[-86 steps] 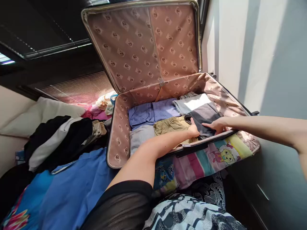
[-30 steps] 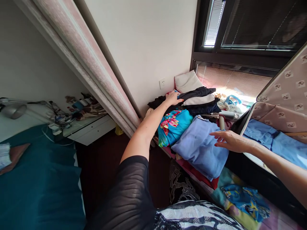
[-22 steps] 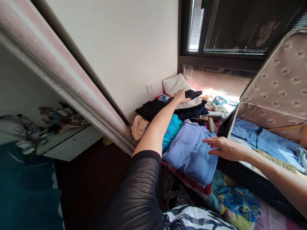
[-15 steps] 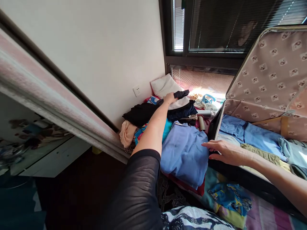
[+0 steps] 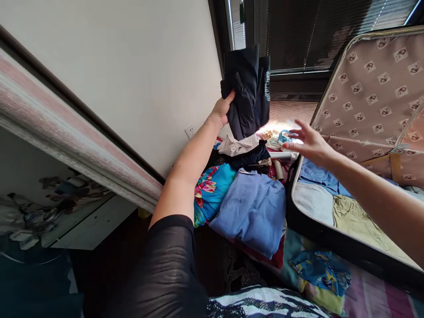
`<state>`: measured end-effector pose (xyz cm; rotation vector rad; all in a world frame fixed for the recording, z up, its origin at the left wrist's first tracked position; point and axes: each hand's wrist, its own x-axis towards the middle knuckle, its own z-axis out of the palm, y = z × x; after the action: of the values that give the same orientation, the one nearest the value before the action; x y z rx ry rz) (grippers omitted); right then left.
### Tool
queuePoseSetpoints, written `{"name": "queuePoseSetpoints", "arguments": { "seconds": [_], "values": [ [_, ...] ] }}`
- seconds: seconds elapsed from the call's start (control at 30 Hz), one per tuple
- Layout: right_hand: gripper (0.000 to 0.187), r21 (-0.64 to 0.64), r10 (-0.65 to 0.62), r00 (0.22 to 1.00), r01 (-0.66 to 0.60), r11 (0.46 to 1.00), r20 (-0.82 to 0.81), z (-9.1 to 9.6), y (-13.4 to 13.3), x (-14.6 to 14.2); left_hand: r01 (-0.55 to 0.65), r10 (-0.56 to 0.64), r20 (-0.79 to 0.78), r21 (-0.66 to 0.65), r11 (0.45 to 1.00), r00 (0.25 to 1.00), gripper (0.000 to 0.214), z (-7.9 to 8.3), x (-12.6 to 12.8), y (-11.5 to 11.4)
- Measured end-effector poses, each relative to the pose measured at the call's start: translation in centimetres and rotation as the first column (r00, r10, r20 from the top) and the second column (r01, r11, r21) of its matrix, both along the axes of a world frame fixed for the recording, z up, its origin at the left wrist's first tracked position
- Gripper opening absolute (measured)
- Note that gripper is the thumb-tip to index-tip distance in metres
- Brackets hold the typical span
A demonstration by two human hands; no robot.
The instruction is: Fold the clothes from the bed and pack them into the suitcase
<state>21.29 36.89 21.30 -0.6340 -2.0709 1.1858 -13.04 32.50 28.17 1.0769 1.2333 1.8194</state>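
My left hand (image 5: pixel 225 107) grips a folded black garment (image 5: pixel 247 90) by its left edge and holds it up above the clothes pile. Its exact kind I cannot make out. My right hand (image 5: pixel 308 140) hangs in the air to the right, fingers spread, touching nothing. Below the black garment lie a pale pink cloth (image 5: pixel 239 145) and dark folded clothes (image 5: pixel 250 158). Nearer to me are a turquoise flowered cloth (image 5: pixel 215 190) and a folded blue garment (image 5: pixel 251 207).
An open suitcase (image 5: pixel 331 236) with a patterned lining stands at the right, holding a grey garment (image 5: pixel 313 203) and khaki trousers (image 5: pixel 356 216). The wall (image 5: pixel 132 79) rises on the left, the window (image 5: pixel 298 39) behind. A blue printed cloth (image 5: pixel 324 271) lies in front of the suitcase.
My left hand has lifted the black garment up off the pile. My right hand has risen away from the suitcase's near edge, its fingers now spread.
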Motion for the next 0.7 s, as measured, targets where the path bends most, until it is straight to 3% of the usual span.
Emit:
{"name": "queuePoseSetpoints", "arguments": {
  "seconds": [0.07,0.17,0.23,0.3,0.4,0.47,0.57,0.7],
  "values": [
    [0.122,-0.131,-0.05,0.99,0.032,0.991,-0.135,2.5,1.4,-2.1,0.106,-0.105,0.053,-0.018,0.994,0.993,0.058,0.6,3.1,-0.5],
    [0.099,-0.281,0.008,0.967,-0.081,0.956,-0.253,5.2,1.3,-4.1,0.21,-0.204,0.099,-0.058,0.976,0.974,0.052,0.4,8.0,-0.5],
    [0.08,-0.335,0.008,0.961,-0.104,0.936,-0.277,5.7,0.5,-3.9,0.26,-0.246,0.124,-0.112,0.959,0.961,0.047,-0.3,11.2,-0.5],
    [0.063,-0.383,-0.067,0.962,-0.041,0.923,-0.264,5.5,0.0,-2.2,0.311,-0.29,0.137,-0.173,0.935,0.947,0.044,-1.2,13.9,-0.6],
    [0.043,-0.433,-0.234,0.949,0.123,0.893,-0.213,5.6,0.2,3.7,0.37,-0.352,0.119,-0.222,0.902,0.928,0.045,-3.3,16.7,-1.0],
    [0.036,-0.455,-0.334,0.923,0.22,0.863,-0.189,6.3,0.8,9.5,0.411,-0.398,0.105,-0.265,0.872,0.911,0.05,-5.3,17.9,-1.5],
    [0.033,-0.48,-0.483,0.861,0.36,0.8,-0.158,7.0,1.4,19.3,0.488,-0.489,0.106,-0.397,0.777,0.866,0.049,-8.6,19.5,-2.5],
    [0.031,-0.502,-0.639,0.769,0.544,0.672,-0.023,4.7,1.8,31.0,0.52,-0.537,0.143,-0.541,0.661,0.831,0.025,-11.9,21.7,-3.4]
  ]
}}
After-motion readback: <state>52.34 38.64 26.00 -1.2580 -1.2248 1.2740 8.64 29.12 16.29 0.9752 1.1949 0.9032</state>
